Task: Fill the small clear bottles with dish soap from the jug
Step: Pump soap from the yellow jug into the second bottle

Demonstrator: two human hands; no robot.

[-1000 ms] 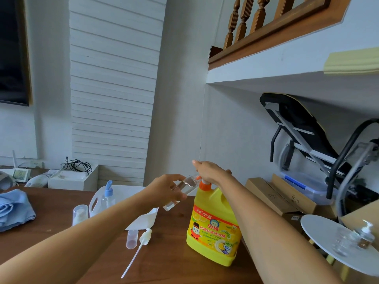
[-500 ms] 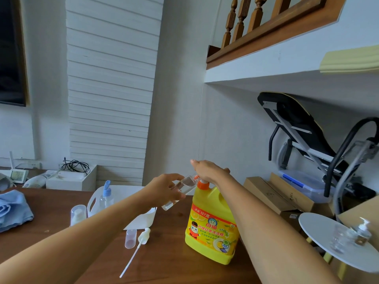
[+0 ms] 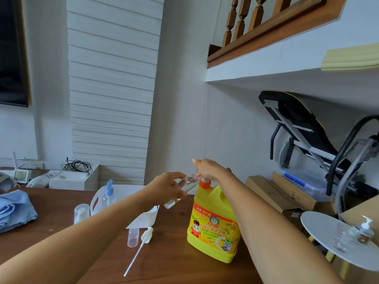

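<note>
A yellow dish soap jug (image 3: 213,226) with an orange pump collar stands upright on the brown wooden table (image 3: 174,263). My right hand (image 3: 209,170) rests on top of the jug's pump head, covering it. My left hand (image 3: 166,188) grips a small clear bottle (image 3: 182,186), held tilted with its mouth up against the pump's spout. A white pump top with a long tube (image 3: 141,244) and a small clear cap (image 3: 132,237) lie on the table in front of the jug.
A white basket (image 3: 143,219) holds a clear bottle with a blue spray top (image 3: 108,194). A capped white-topped bottle (image 3: 81,213) stands beside it. A blue cloth (image 3: 14,212) lies at the left. A round white stand (image 3: 328,238) carrying glass bottles is at the right.
Both hands keep their hold on the small bottle and the pump. Only the view has shifted slightly.
</note>
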